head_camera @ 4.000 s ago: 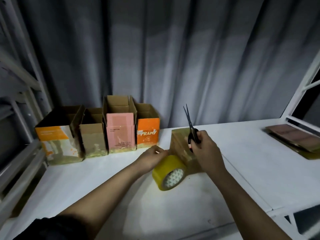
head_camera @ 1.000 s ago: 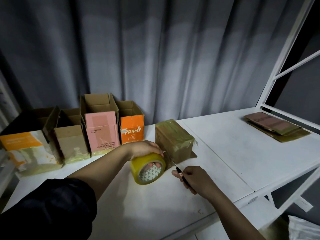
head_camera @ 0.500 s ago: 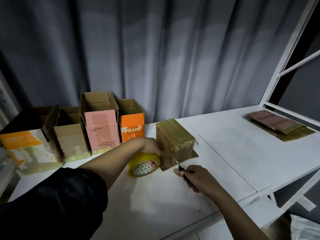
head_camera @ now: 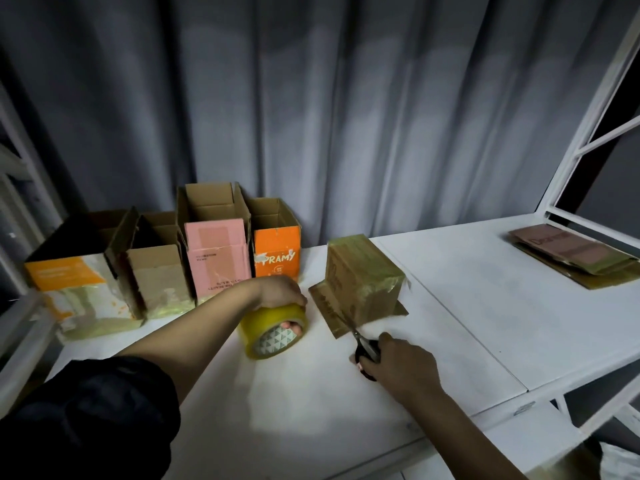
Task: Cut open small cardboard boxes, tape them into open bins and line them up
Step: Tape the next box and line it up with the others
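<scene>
Head view, four open bins lined up, left hand grip grasping one tape roll, right hand grip grasping one scissors beside one taped box

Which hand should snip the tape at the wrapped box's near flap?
Right. The right hand already grips the scissors, tips at the wrapped box flap. The left hand holds the tape roll.

Tape roll: my left hand carried it down and away from the taped box, leaving a gap. Scissors: my right hand lowered them from above the box to the table, tips at the box's front flap.
</scene>
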